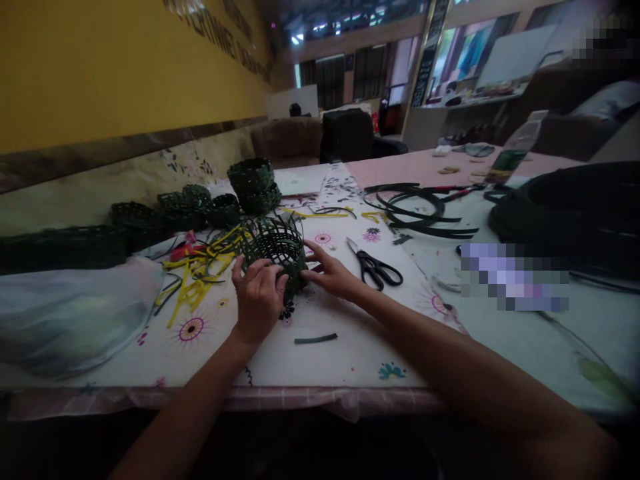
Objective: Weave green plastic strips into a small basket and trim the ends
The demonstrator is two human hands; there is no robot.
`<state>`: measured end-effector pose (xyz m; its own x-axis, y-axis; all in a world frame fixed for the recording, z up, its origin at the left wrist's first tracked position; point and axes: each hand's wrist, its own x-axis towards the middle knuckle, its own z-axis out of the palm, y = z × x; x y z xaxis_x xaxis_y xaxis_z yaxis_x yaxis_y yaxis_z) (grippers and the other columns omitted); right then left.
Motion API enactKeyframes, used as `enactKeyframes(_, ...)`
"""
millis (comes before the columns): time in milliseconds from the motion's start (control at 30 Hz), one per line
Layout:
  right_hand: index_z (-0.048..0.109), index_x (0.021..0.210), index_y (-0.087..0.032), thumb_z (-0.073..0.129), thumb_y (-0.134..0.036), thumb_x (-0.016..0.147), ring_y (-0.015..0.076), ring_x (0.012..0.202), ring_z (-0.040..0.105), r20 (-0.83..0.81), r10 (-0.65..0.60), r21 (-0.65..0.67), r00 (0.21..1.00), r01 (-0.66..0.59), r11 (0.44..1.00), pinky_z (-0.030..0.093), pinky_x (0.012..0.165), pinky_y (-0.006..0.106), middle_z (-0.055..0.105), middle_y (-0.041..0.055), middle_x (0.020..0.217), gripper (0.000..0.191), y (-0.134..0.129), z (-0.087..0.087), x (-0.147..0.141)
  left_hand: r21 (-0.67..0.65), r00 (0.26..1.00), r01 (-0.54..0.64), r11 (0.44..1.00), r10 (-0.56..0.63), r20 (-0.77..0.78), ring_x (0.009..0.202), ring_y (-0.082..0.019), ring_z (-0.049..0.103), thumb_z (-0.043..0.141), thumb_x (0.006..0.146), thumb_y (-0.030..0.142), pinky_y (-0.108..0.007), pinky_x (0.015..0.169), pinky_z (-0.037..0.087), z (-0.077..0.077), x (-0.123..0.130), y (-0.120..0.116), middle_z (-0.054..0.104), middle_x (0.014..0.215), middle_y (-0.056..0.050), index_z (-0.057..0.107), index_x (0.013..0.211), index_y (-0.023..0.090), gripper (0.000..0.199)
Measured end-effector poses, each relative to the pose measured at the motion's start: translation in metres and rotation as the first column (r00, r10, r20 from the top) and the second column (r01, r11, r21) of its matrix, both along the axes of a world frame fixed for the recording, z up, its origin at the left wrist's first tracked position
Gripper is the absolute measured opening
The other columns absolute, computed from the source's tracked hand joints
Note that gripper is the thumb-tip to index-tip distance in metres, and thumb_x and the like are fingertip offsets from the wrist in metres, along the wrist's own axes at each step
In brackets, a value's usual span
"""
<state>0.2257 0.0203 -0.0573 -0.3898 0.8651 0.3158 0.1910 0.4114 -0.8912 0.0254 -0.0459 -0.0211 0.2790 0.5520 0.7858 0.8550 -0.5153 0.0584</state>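
A small round basket [275, 243] of dark green woven strips stands on the flowered tablecloth, with loose strip ends sticking up around its rim. My left hand [260, 293] has its fingers curled over the near left side of the basket. On the right side, the fingers of my right hand [327, 270] are closed against the basket wall, thumb low and forefinger higher. Black-handled scissors [374, 265] lie a little to the right of my right hand. One short green strip [316, 339] rests on the cloth in front of the basket.
Yellow and green strips [207, 263] lie tangled at left, beside a filled plastic bag [75, 317]. Several finished-looking woven baskets [253, 183] stand behind. Coiled green strips [415, 207], a bottle [517, 147] and a large dark coil [565, 213] occupy the right.
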Motion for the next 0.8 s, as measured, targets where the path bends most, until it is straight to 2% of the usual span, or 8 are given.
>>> enactKeyframes(133, 0.029, 0.159, -0.023, 0.069, -0.036, 0.087, 0.0247, 0.109, 0.069, 0.002, -0.001, 0.015, 1.0, 0.001, 1.0, 0.057, 0.093, 0.042, 0.07, 0.0123, 0.124, 0.083, 0.001, -0.001, 0.0, -0.004, 0.999, -0.027, 1.0, 0.027, -0.03, 0.097, -0.028, 0.066, 0.061, 0.096, 0.036, -0.056, 0.119, 0.023, -0.001, 0.007, 0.0, 0.076, 0.096, -0.009, 0.067, 0.123, 0.02, 0.032)
enactKeyframes(267, 0.028, 0.159, -0.022, 0.069, -0.036, 0.087, 0.0246, 0.105, 0.07, 0.032, -0.01, 0.001, 0.999, 0.01, 1.0, 0.056, 0.094, 0.045, 0.07, 0.0136, 0.124, 0.085, 0.001, -0.001, 0.0, 0.026, 0.999, -0.029, 0.999, 0.03, -0.016, 0.09, -0.026, 0.066, 0.059, 0.097, 0.031, -0.054, 0.117, 0.026, -0.003, 0.012, 0.004, 0.077, 0.095, -0.008, 0.071, 0.112, 0.019, 0.023)
enactKeyframes(367, 0.028, 0.159, -0.021, 0.072, -0.036, 0.085, 0.0263, 0.11, 0.067, 0.042, -0.007, 0.0, 0.999, 0.007, 1.0, 0.056, 0.095, 0.045, 0.068, 0.0147, 0.126, 0.088, 0.002, -0.001, 0.002, 0.021, 1.0, -0.015, 1.0, 0.015, -0.01, 0.086, -0.024, 0.067, 0.057, 0.098, 0.028, -0.054, 0.117, 0.026, -0.003, 0.013, 0.007, 0.077, 0.092, -0.007, 0.071, 0.105, 0.019, 0.019)
enactKeyframes(567, 0.029, 0.159, -0.022, 0.078, -0.04, 0.079, 0.0269, 0.115, 0.064, -0.043, 0.021, -0.072, 0.999, -0.025, 0.997, 0.058, 0.093, 0.041, 0.063, 0.0153, 0.135, 0.095, 0.001, 0.005, 0.006, -0.032, 0.999, 0.031, 0.999, -0.031, -0.007, 0.087, -0.024, 0.067, 0.056, 0.097, 0.027, -0.053, 0.119, 0.025, -0.006, 0.01, 0.01, 0.076, 0.089, -0.005, 0.071, 0.099, 0.022, 0.015)
enactKeyframes(633, 0.033, 0.157, -0.024, 0.08, -0.042, 0.077, 0.0256, 0.116, 0.064, -0.108, 0.01, -0.122, 0.994, -0.024, 0.992, 0.057, 0.096, 0.039, 0.056, 0.0144, 0.146, 0.095, -0.005, 0.013, 0.005, 0.002, 0.998, 0.046, 0.999, -0.046, -0.033, 0.085, -0.023, 0.067, 0.056, 0.097, 0.025, -0.053, 0.12, 0.024, -0.008, 0.008, 0.009, 0.076, 0.089, -0.005, 0.07, 0.1, 0.022, 0.015)
enactKeyframes(667, 0.037, 0.155, -0.025, 0.076, -0.045, 0.081, 0.0242, 0.117, 0.064, -0.145, 0.006, -0.16, 0.989, -0.03, 0.987, 0.056, 0.098, 0.039, 0.055, 0.0127, 0.148, 0.086, -0.009, 0.017, 0.003, 0.033, 0.997, 0.054, 0.998, -0.052, -0.054, 0.083, -0.023, 0.067, 0.056, 0.097, 0.025, -0.053, 0.12, 0.025, -0.009, 0.007, 0.01, 0.076, 0.089, -0.005, 0.07, 0.101, 0.022, 0.015)
enactKeyframes(733, 0.046, 0.149, -0.025, 0.071, -0.051, 0.086, 0.0229, 0.116, 0.065, -0.223, -0.014, -0.225, 0.975, -0.038, 0.974, 0.055, 0.101, 0.038, 0.062, 0.0094, 0.14, 0.072, -0.016, 0.024, -0.004, 0.097, 0.993, 0.059, 0.994, -0.049, -0.106, 0.078, -0.024, 0.066, 0.057, 0.097, 0.024, -0.054, 0.119, 0.027, -0.01, 0.005, 0.012, 0.075, 0.085, -0.005, 0.069, 0.102, 0.02, 0.014)
enactKeyframes(800, 0.049, 0.145, -0.026, 0.075, -0.053, 0.083, 0.0234, 0.116, 0.065, -0.268, -0.066, -0.249, 0.961, -0.003, 0.968, 0.055, 0.1, 0.037, 0.067, 0.0068, 0.132, 0.073, -0.019, 0.028, -0.012, 0.181, 0.985, 0.062, 0.982, -0.031, -0.17, 0.071, -0.023, 0.064, 0.059, 0.096, 0.024, -0.055, 0.117, 0.031, -0.011, 0.002, 0.018, 0.072, 0.076, -0.004, 0.068, 0.101, 0.018, 0.012)
